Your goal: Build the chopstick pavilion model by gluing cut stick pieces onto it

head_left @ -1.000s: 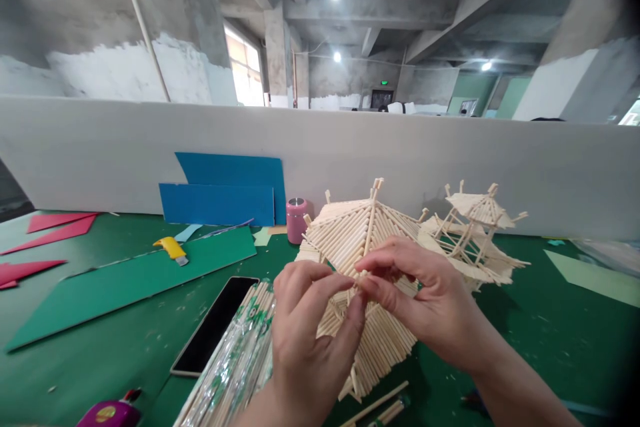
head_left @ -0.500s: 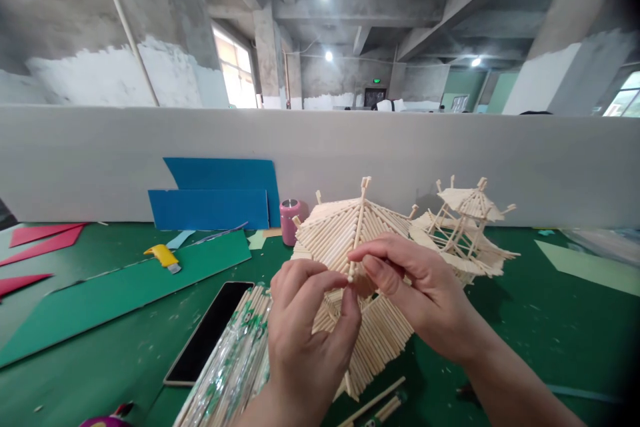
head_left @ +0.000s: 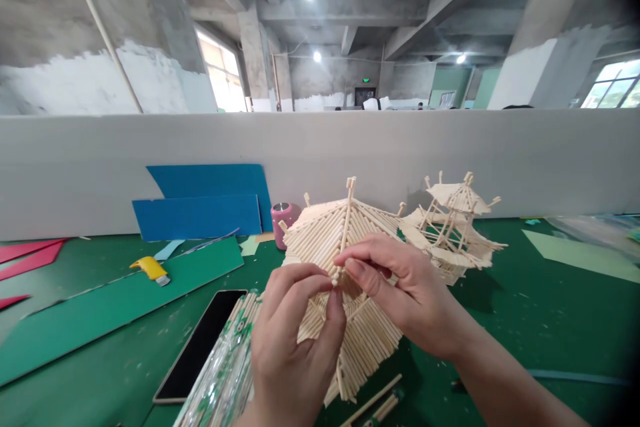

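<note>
A model pavilion [head_left: 320,230] built of pale wooden sticks stands in front of me, with ridges running down its tiered roof. My left hand [head_left: 300,333] is closed, thumb and forefinger pinching a small stick piece [head_left: 335,279] at the lower end of the front ridge. Just above that spot, my right hand [head_left: 400,287] pinches the end of the ridge stick [head_left: 346,230] from the right. The fingertips of both hands nearly meet and partly hide the joint. Behind my right hand is a smaller stick pavilion [head_left: 457,227].
Left of the model lie plastic-wrapped chopsticks [head_left: 225,360], a phone [head_left: 200,347], a green board [head_left: 125,307] and a yellow utility knife [head_left: 151,270]. A pink can-shaped container [head_left: 281,223] and blue boards [head_left: 200,213] stand behind. Loose sticks [head_left: 373,400] lie near the front edge.
The whole view has shifted slightly, so things appear further left. Both hands keep their pinch at the same ridge end, with hardly any movement against the model.
</note>
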Demonstrator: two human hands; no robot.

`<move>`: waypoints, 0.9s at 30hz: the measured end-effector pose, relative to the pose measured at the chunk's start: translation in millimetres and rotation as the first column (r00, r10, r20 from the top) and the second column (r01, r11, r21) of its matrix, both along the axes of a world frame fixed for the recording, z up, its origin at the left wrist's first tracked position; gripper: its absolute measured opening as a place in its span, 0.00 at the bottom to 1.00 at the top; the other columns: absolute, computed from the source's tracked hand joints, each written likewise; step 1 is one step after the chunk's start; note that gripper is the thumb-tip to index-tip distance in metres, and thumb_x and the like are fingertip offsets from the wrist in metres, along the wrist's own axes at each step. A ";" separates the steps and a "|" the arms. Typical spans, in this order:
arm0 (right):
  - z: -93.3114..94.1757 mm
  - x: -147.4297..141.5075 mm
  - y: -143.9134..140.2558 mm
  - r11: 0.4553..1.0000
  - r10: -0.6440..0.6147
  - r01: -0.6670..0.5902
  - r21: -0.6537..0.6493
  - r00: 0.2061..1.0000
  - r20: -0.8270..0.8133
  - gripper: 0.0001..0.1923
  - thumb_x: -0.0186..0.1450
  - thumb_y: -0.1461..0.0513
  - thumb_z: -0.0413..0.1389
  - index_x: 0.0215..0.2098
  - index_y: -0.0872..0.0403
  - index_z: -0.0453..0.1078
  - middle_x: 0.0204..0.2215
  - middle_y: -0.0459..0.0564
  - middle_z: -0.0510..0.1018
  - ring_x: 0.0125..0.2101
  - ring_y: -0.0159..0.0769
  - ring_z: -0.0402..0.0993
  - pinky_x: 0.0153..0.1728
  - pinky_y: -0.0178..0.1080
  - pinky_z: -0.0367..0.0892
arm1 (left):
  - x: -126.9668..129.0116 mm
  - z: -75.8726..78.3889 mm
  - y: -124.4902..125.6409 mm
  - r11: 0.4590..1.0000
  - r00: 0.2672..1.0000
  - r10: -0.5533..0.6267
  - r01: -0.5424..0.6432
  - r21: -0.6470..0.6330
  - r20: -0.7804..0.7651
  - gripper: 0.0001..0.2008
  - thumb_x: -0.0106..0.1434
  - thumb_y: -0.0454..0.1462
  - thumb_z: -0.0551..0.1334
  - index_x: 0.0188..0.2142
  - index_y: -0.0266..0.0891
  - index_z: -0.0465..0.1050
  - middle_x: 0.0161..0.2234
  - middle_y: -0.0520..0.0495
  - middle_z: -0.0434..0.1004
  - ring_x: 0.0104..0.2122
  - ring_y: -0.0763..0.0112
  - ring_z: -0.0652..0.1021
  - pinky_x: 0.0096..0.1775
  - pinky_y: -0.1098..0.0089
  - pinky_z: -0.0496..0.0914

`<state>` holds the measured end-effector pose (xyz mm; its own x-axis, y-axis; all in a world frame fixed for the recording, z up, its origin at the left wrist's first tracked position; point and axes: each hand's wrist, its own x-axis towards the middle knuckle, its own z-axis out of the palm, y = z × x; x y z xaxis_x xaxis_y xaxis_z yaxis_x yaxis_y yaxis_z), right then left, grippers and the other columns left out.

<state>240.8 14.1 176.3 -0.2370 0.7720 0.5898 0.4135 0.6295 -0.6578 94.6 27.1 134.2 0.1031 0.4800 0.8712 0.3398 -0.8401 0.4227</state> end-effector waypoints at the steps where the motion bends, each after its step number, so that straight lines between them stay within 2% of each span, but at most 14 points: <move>1: 0.1 0.1 0.1 1.000 -0.003 0.003 0.003 1.000 0.001 0.07 0.65 0.62 0.48 0.33 0.52 0.67 0.28 0.43 0.71 0.30 0.27 0.67 0.31 0.33 0.62 | 0.1 0.2 -0.2 1.000 1.000 0.001 -0.001 0.003 -0.001 0.09 0.52 0.24 0.59 0.33 0.34 0.68 0.33 0.46 0.67 0.34 0.72 0.71 0.33 0.69 0.69; 11: -0.3 -0.1 -0.7 1.000 -0.002 0.002 0.008 1.000 0.013 0.08 0.64 0.62 0.48 0.32 0.53 0.68 0.28 0.43 0.71 0.29 0.28 0.67 0.31 0.34 0.62 | 1.8 5.3 -1.9 0.999 0.998 0.052 -0.052 0.000 -0.023 0.08 0.53 0.25 0.59 0.32 0.35 0.67 0.32 0.47 0.68 0.32 0.72 0.71 0.32 0.69 0.69; 27: 0.5 -0.6 -1.6 1.000 -0.002 0.001 0.022 1.000 0.016 0.07 0.64 0.63 0.49 0.32 0.53 0.68 0.28 0.43 0.71 0.31 0.28 0.67 0.32 0.34 0.62 | 2.8 4.3 0.0 0.999 0.999 0.045 -0.044 0.017 -0.010 0.08 0.52 0.24 0.59 0.31 0.34 0.67 0.31 0.47 0.68 0.32 0.72 0.71 0.32 0.69 0.69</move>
<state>240.1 12.5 176.8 -0.2453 0.7592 0.6029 0.4246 0.6432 -0.6372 97.4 27.1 138.4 0.0910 0.4695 0.8782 0.3813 -0.8311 0.4048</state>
